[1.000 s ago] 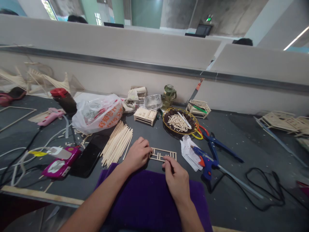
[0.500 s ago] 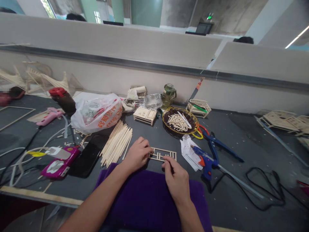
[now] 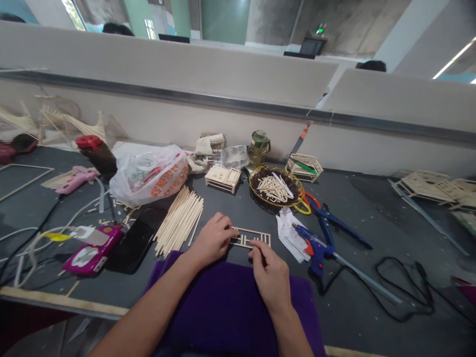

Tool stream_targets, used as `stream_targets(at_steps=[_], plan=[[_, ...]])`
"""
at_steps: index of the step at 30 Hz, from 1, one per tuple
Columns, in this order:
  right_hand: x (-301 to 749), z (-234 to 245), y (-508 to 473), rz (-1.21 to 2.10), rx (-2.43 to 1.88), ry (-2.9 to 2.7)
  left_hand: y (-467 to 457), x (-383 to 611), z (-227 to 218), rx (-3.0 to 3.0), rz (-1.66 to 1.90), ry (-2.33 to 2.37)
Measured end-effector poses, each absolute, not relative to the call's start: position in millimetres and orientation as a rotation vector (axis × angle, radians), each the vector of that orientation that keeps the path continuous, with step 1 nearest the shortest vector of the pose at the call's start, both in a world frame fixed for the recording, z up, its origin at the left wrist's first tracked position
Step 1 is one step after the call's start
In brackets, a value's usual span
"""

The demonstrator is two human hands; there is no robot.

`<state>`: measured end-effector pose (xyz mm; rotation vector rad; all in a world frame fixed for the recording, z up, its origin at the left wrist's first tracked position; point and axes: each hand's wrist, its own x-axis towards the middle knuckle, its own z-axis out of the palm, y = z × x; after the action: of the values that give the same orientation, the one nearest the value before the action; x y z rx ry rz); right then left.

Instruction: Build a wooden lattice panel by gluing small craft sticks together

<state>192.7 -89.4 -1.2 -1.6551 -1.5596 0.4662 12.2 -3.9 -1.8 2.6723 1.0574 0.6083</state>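
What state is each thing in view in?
Left hand, fingers on the frame's left end
Right hand, fingertips at its near edge
Stick frame, flat on table, crosspieces inside
Long sticks, loose pile
Basket, holding short sticks
Glue gun, lying down, glue stick out the back
Phone, screen dark
Plastic bag, filled
Red-topped bottle, capped
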Motion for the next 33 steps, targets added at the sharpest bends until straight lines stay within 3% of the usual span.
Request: stream_targets(at_steps=[33], plan=[[191.5,-0.9,-89.6,0.464,-1.647,-1.588,-4.8,15.6,-3.4,2.661,0.537,1.034]])
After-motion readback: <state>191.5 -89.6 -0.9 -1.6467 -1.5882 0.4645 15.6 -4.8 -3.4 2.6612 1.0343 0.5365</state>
